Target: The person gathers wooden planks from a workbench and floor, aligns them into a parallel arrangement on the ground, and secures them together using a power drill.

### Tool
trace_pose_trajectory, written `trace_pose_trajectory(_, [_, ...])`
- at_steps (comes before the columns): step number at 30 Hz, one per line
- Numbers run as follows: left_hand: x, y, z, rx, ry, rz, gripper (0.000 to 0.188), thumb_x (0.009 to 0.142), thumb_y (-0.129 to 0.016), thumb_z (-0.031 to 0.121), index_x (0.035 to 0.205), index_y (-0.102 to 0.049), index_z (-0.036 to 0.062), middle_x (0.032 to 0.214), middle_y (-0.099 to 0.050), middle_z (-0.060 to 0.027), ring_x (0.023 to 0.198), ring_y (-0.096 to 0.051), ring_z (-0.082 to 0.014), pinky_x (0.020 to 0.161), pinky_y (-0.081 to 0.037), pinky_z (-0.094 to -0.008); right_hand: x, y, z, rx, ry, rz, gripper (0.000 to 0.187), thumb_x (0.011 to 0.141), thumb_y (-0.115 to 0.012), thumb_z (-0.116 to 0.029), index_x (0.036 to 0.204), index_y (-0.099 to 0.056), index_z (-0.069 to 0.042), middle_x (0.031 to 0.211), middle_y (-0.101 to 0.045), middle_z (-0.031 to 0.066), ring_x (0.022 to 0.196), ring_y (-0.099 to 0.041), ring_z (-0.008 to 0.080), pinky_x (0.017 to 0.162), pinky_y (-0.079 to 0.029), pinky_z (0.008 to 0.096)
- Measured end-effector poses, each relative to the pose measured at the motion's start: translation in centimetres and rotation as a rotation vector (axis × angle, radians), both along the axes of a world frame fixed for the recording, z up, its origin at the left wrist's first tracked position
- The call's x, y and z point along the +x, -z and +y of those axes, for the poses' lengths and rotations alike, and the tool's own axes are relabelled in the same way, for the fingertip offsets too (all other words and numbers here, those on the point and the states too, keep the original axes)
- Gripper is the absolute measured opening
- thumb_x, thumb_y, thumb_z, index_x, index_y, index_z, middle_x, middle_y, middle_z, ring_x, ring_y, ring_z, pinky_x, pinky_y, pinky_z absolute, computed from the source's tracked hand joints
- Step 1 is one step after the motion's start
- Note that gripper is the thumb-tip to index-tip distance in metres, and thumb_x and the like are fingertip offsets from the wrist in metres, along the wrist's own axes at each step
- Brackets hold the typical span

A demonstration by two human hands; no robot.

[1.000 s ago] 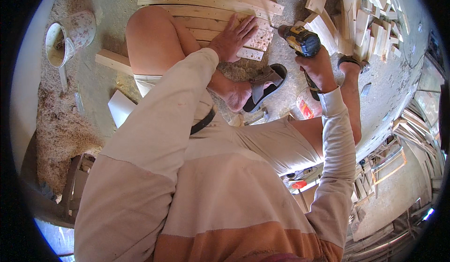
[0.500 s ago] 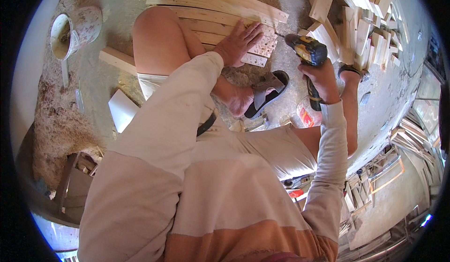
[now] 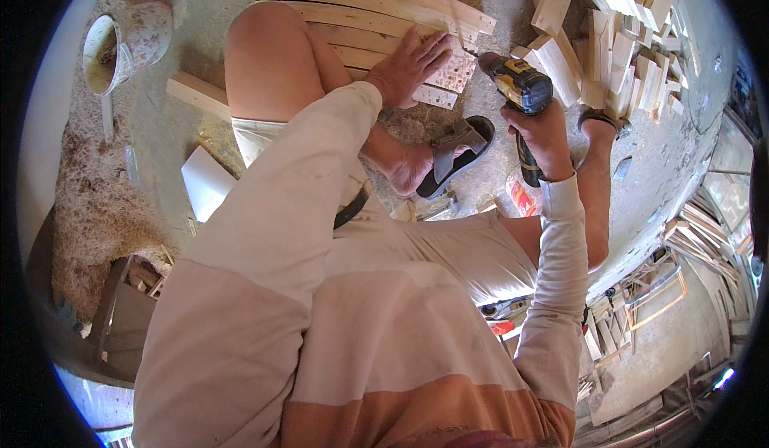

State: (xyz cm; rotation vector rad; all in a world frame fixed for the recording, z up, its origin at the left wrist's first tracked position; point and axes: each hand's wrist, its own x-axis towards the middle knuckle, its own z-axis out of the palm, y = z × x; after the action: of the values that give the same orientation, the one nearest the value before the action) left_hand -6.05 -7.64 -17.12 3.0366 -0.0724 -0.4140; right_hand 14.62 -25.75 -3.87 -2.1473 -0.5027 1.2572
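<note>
Several pale wooden slats (image 3: 352, 17) lie side by side on the floor in front of me. My left hand (image 3: 411, 65) rests flat on their right-hand part, fingers spread. Under and beside its fingertips the wood is dotted with small holes or specks. In my right hand (image 3: 542, 137) is a yellow and black cordless drill (image 3: 517, 84), its grip wrapped by my fingers. The drill points up and left, and its thin bit (image 3: 469, 51) is close to the right ends of the slats; whether the tip touches wood I cannot tell.
Stacked wood blocks (image 3: 617, 55) stand at the far right. A dirty white bucket (image 3: 144, 39) lies tipped at the far left near sawdust (image 3: 92, 207). A white panel (image 3: 207, 183) and a loose plank (image 3: 199, 95) are left of my leg. My sandalled foot (image 3: 456, 158) is just below the slats.
The drill in my right hand has shifted slightly left and turned, so its bit sits farther up along the slat ends. My left hand stays on the slats.
</note>
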Motion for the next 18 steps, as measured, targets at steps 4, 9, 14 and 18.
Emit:
trace_pose_trajectory(4, [0.0, 0.6, -0.2, -0.007, 0.001, -0.008, 0.126, 0.071, -0.073, 0.074, 0.166, -0.023, 0.0074, 0.174, -0.015, -0.0146, 0.161, -0.006, -0.034, 0.124, -0.01, -0.0684, 0.3, 0.2, 0.1, -0.032, -0.004, 0.001, 0.031, 0.079, -0.08, -0.009, 0.105, -0.069, 0.004, 0.078, -0.072, 0.0091, 0.062, -0.069, 0.0175, 0.059, -0.053, 0.033])
trace_pose_trajectory(9, [0.0, 0.7, -0.2, -0.023, -0.011, -0.038, 0.127, 0.071, -0.074, 0.074, 0.166, -0.023, 0.0071, 0.174, -0.015, -0.0145, 0.161, -0.006, -0.0335, 0.124, -0.01, -0.0685, 1.0, 1.4, -0.4, -0.018, -0.158, -0.177, 0.033, 0.074, -0.08, -0.013, 0.102, -0.07, 0.003, 0.081, -0.075, 0.0144, 0.067, -0.072, 0.0269, 0.066, -0.055, 0.0405])
trace_pose_trajectory(14, [0.3, 0.1, 0.0, -0.001, -0.003, 0.012, 0.129, 0.068, -0.075, 0.074, 0.165, -0.023, 0.0064, 0.174, -0.015, -0.0147, 0.161, -0.007, -0.0333, 0.124, -0.011, -0.0685, 1.9, 1.1, 1.7, -0.139, -0.283, -0.192, 0.029, 0.074, -0.077, -0.008, 0.1, -0.07, 0.003, 0.076, -0.071, 0.0096, 0.065, -0.068, 0.0203, 0.06, -0.053, 0.0348])
trace_pose_trajectory(18, [0.2, 0.2, 0.2, -0.047, 0.005, -0.006, 0.13, 0.069, -0.074, 0.076, 0.165, -0.024, 0.0044, 0.173, -0.016, -0.0157, 0.161, -0.008, -0.0335, 0.124, -0.012, -0.0682, 1.0, -0.2, 2.5, -0.148, -0.22, -0.177, 0.026, 0.075, -0.075, -0.007, 0.098, -0.071, 0.003, 0.073, -0.07, 0.0065, 0.062, -0.068, 0.0162, 0.057, -0.053, 0.0328])
